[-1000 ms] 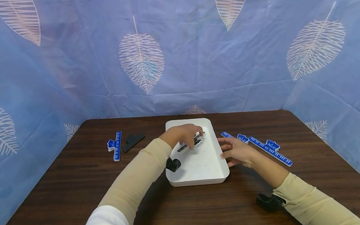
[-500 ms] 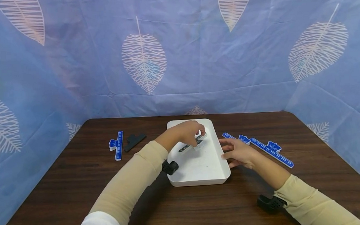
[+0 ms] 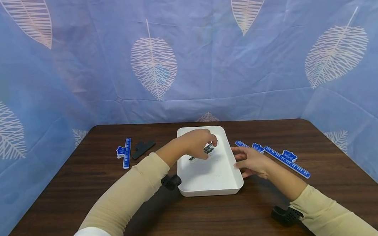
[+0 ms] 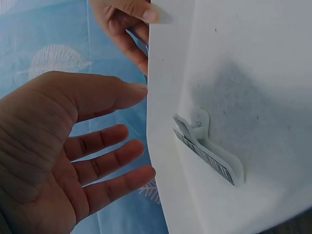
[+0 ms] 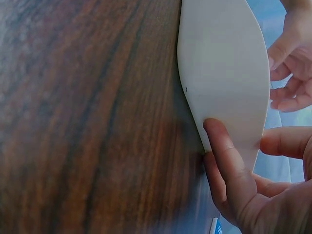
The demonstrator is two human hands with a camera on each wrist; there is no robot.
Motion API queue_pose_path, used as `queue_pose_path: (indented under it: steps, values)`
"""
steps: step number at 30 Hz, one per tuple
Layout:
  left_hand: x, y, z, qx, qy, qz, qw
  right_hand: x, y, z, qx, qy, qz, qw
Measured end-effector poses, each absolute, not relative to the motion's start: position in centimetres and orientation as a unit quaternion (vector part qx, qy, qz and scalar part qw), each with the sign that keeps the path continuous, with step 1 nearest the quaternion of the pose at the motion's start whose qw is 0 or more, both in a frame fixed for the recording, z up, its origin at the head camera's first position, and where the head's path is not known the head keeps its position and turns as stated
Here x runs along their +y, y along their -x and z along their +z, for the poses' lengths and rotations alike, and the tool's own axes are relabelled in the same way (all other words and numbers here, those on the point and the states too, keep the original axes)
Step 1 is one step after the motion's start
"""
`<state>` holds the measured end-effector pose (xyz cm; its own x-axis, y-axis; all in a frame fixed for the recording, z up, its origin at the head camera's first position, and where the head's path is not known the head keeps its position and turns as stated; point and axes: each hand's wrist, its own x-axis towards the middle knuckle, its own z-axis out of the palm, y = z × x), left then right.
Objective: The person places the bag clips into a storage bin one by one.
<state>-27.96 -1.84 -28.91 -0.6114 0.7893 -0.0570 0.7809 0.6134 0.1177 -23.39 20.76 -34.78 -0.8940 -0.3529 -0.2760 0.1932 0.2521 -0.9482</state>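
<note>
A white clip (image 3: pixel 211 148) with a black-and-white piano-key strip lies in the far half of the white tray (image 3: pixel 208 179). My left hand (image 3: pixel 195 142) hovers over it, partly covering it in the head view. In the left wrist view the fingers of this hand (image 4: pixel 92 161) are spread and hold nothing, and the whole clip (image 4: pixel 209 156) shows on the tray floor. At the tray's right side, my right hand (image 3: pixel 252 161) grips the edge. Its thumb is on the rim and its fingertips press the outer wall (image 5: pixel 224 63) in the right wrist view.
To the left on the dark wooden table (image 3: pixel 194 221) lie a blue clip (image 3: pixel 126 153) with a key pattern and a black clip (image 3: pixel 143 149). Right of the tray are two more blue clips, one (image 3: pixel 258 148) partly behind my right hand, the other (image 3: pixel 287 159) fully visible. A leaf-patterned curtain (image 3: pixel 199 71) hangs behind.
My left hand has let go of the white clip and drawn back slightly up and left, fingers spreading. The clip stays in the tray. My right hand keeps its grip on the tray edge.
</note>
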Motion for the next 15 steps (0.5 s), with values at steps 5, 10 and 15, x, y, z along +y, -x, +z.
queue_pose_path:
  steps: [5,10,15]
  values:
    - [-2.2,27.0,-28.7,0.894,-0.446,0.041,0.03,20.7,23.4,-34.9,0.761,0.041,-0.61,0.218]
    - [-2.7,26.1,-28.3,0.891,-0.452,0.042,0.01,20.7,23.5,-35.1,0.763,0.038,-0.608,0.216]
    - [-3.2,25.3,-27.8,0.891,-0.451,0.048,-0.003,20.8,23.5,-35.1,0.766,0.038,-0.605,0.214]
